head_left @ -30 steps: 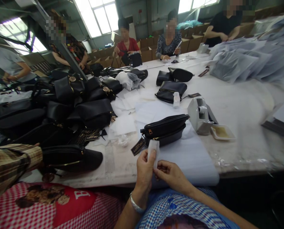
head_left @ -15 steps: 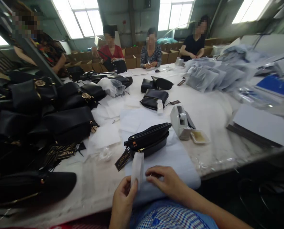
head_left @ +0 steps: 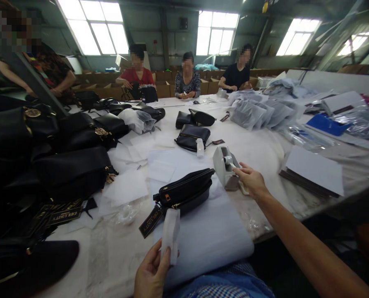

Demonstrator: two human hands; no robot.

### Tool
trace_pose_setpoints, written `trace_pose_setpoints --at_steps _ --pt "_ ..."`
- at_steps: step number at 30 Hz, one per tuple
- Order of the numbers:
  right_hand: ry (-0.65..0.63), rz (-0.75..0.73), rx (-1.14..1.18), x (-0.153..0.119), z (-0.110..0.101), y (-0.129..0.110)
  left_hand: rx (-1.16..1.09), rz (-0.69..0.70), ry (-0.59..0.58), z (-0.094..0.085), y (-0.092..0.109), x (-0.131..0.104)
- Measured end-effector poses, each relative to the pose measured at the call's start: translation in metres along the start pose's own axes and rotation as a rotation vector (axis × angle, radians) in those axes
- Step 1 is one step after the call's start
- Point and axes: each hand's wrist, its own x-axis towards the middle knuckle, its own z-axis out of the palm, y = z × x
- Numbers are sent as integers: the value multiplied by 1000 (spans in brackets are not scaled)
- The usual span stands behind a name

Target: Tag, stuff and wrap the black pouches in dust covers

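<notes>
My left hand grips a flat white paper-wrapped piece between thumb and fingers, in front of a black zippered handbag. What the paper covers is hidden. The bag lies on white sheets, and its black hang tag rests to its left. My right hand reaches out to the grey tape dispenser. Its thumb and fingertips are pinched at the tape by the roll. Under that hand, a small shallow dish is mostly covered.
Black handbags are heaped on the left. Two wrapped-strap bags lie farther back. Grey cards are stacked at the right, with plastic-bagged goods behind. Several people work across the table.
My right hand has left the wrapped piece and stretched right to the tape dispenser. The left hand still holds the wrapped piece. The camera view has shifted somewhat.
</notes>
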Motion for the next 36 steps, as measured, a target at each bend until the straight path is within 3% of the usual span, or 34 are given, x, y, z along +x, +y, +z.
trace_pose_setpoints --at_steps 5,10,15,19,22,24,26,28,30,36 --pt "114 61 385 -40 -9 -7 14 18 25 -1 -1 2" --pt "-11 391 697 -70 -8 3 11 19 16 2 0 0" --pt "-18 521 684 -62 5 22 20 8 -27 1 7 -4" --pt "-29 535 618 -73 9 17 38 35 -89 0 12 -10" --pt "-204 325 482 -110 10 -10 46 63 -111 1 14 -14" --pt "-490 172 380 -143 12 -37 47 83 -121 3 15 -16" --pt "-752 120 366 -175 19 -63 63 106 -120 3 17 -18" --pt "-934 99 378 -200 32 -82 87 131 -118 4 18 -19" --pt "-1002 87 353 -215 48 -92 105 155 -122 3 17 -20" --pt "-956 100 131 -217 74 -85 209 245 -93 0 15 -22"
